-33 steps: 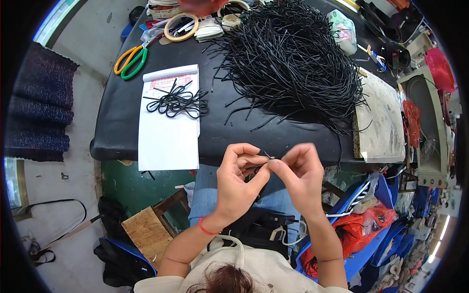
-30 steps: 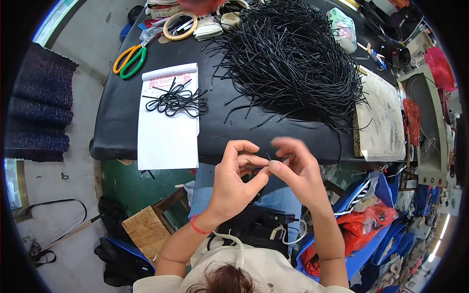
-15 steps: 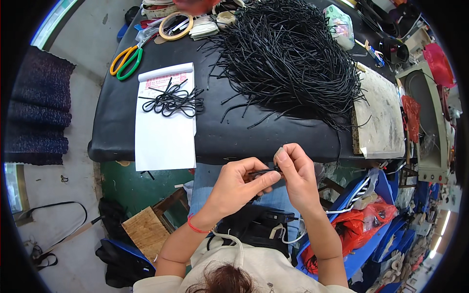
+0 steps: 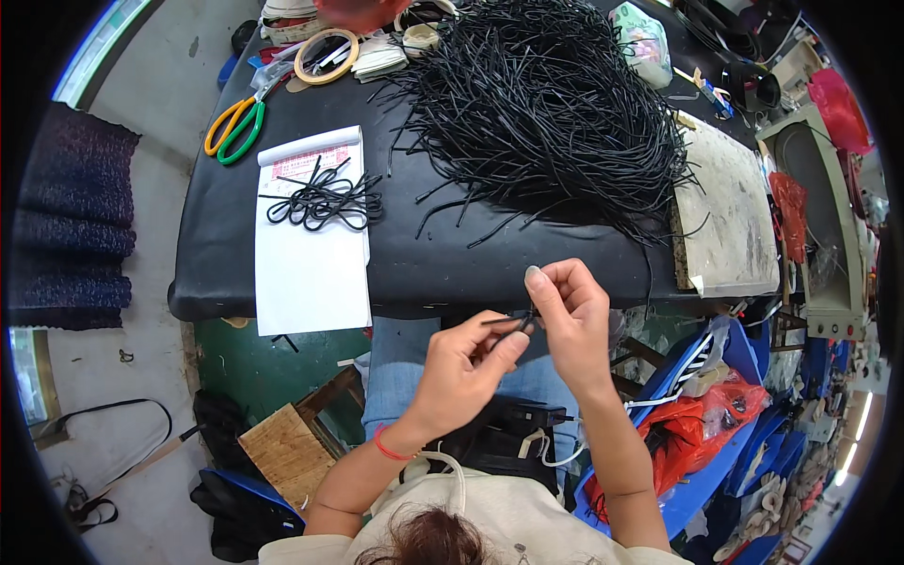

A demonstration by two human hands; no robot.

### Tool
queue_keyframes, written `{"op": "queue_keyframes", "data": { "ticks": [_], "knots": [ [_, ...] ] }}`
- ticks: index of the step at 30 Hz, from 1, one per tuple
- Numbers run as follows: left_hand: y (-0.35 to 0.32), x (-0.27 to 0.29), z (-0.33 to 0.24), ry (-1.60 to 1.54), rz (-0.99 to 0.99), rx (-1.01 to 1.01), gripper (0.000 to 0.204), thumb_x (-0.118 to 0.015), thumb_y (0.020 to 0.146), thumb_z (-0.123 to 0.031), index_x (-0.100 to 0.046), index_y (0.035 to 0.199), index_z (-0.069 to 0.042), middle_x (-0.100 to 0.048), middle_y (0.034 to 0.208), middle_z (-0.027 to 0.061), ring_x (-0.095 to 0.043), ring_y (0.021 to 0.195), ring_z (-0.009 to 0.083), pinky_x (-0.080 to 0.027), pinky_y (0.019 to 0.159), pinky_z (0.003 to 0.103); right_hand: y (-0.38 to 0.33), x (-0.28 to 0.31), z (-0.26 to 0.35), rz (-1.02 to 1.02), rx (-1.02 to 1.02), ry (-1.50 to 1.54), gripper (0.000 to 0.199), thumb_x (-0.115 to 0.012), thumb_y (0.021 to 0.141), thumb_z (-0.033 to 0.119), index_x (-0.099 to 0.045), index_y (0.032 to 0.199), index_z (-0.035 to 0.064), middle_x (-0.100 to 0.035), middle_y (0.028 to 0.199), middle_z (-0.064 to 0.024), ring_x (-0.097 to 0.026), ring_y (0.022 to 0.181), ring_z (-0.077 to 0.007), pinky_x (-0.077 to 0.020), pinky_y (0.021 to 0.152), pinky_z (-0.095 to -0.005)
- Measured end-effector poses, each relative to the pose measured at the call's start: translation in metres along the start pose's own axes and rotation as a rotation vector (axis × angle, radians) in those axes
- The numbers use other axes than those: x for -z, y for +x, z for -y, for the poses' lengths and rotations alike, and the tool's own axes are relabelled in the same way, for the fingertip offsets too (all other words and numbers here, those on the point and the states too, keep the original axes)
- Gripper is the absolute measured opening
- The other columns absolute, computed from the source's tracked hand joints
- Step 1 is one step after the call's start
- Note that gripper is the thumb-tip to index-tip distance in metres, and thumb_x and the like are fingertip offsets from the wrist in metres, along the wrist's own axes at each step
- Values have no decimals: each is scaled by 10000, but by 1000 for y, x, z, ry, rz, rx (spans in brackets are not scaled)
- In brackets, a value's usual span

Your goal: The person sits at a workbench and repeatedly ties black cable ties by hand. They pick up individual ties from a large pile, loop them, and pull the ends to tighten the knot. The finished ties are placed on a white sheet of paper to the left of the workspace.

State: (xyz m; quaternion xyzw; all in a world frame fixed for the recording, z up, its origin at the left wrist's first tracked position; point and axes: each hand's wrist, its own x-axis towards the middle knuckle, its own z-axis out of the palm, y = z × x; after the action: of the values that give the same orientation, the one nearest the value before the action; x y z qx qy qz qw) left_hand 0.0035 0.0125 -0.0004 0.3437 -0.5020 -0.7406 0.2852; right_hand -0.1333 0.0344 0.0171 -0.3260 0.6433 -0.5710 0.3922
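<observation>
Both my hands are up in front of me, just past the near edge of the black table [image 4: 217, 282], working 1 short black cord [image 4: 504, 322]. My left hand [image 4: 461, 372] is closed in a pinch on the cord, thumb and forefinger clamped on it, and a short end of the cord sticks out to the left of that pinch. My right hand [image 4: 570, 315] is closed on the same cord just beside it, fingertips pinching from above, thumb up. The 2 pinches nearly touch, so the cord sits right between them, over my lap in blue jeans [image 4: 395, 377], off the tabletop. Its exact shape in the grip is too small to tell. On the table well beyond my hands is a big pile of black cords [image 4: 546, 104], with stray ends trailing toward the table's near edge. To the left lies a white sheet of paper [image 4: 311, 273] hanging over the edge, with a small bunch of looped cords [image 4: 325, 200] on its upper part. Farther back left are scissors with orange and green handles [image 4: 235, 124] and a tape ring [image 4: 326, 55]. A worn board [image 4: 725, 217] lies at the table's right end.
</observation>
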Motion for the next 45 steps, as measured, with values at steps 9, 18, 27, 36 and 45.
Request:
{"op": "queue_keyframes", "data": {
  "ticks": [9, 18, 27, 36, 45],
  "knots": [
    [9, 3, -11, -51, 46, -41, 218, -598, 865, -132, -575, 1019, 21, -627, 833, 35, -555, 672, 72, -452, 599, 215, -3, 10, -7, 115, 124, -15, 106, -623, 838, 93, -610, 819, -11, -555, 709, 9, -492, 630, -47, -391, 554, -207],
    [10, 0, -25, 481, 35, -209, 116, -614, 824, -49, -599, 889, 45, -627, 733, 55, -589, 652, 83, -452, 571, 207, -8, 5, -4, -17, 222, -312, 99, -638, 804, 76, -608, 780, -15, -522, 642, -33, -453, 541, -71, -341, 481, -224],
    [15, 22, -26, -158, 113, 128, 137, -635, 844, -118, -611, 885, 10, -619, 741, 40, -586, 663, 62, -475, 583, 179, -8, 23, 17, 300, -215, 108, 151, -604, 865, 156, -609, 877, 6, -571, 744, 24, -480, 645, -27, -389, 569, -174],
    [10, 11, -25, -193, -5, 45, 195, -615, 866, -175, -600, 896, 17, -609, 722, 29, -566, 640, 50, -471, 585, 184, -19, 8, 16, 291, -83, 241, 153, -565, 881, 85, -546, 993, -17, -569, 848, -7, -515, 766, -44, -434, 688, -197],
    [10, -5, -21, -121, -151, -26, 206, -615, 869, -200, -598, 859, 5, -585, 660, 4, -537, 613, 32, -423, 537, 173, -24, 7, 18, 187, -19, -7, 149, -494, 884, 24, -538, 1015, -33, -541, 820, 2, -475, 736, -27, -403, 654, -178]
  ]
}}
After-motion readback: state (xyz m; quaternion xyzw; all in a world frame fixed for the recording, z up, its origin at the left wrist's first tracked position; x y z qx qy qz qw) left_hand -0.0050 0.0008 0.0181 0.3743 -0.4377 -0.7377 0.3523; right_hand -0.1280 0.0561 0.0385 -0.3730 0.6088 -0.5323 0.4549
